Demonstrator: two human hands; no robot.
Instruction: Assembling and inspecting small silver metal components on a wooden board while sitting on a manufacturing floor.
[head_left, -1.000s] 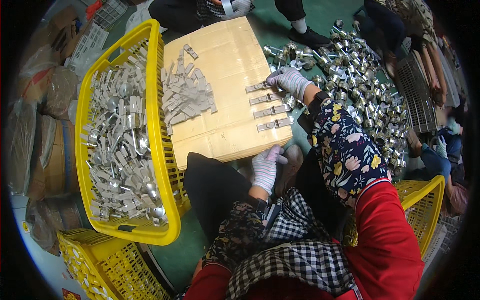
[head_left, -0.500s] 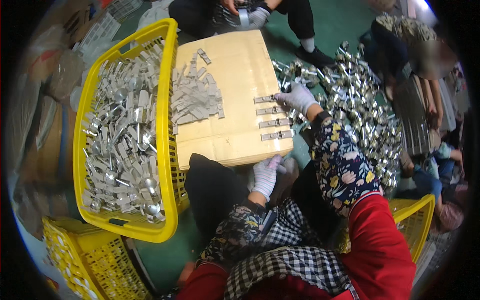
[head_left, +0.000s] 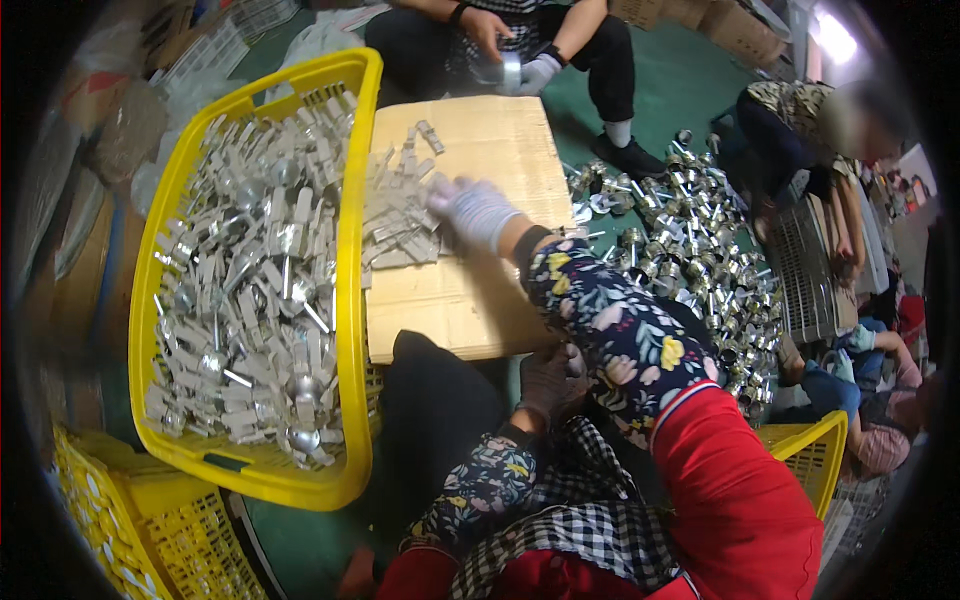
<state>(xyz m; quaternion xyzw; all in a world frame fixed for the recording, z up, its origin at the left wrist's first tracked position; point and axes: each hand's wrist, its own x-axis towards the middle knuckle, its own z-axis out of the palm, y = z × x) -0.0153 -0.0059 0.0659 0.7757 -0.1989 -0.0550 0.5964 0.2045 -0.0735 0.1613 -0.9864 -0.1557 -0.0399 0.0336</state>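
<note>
My right hand (head_left: pixel 478 214), in a pale striped glove, hangs over the cardboard-topped block (head_left: pixel 478 318), at the right side of a loose heap of small grey metal clips (head_left: pixel 402 222). Its fingers are smeared by motion, so whether they hold a clip cannot be told. Below the block's near edge, in shadow between my knees, my gloved left hand (head_left: pixel 541 384) is closed beside a rounded dull shape. What it grips cannot be made out. My right forearm covers the right part of the board.
A yellow basket (head_left: pixel 357 300) full of clips and shiny metal pieces stands left of the block. Shiny metal cups with stems (head_left: pixel 705 270) lie heaped on the green floor at right. Another person (head_left: pixel 560 35) sits across; others work at right. More yellow baskets (head_left: pixel 205 530) stand nearby.
My right hand has swung left from the board's right edge to the clip heap. The row of clips it was touching is now behind my forearm. The view has tilted up slightly.
</note>
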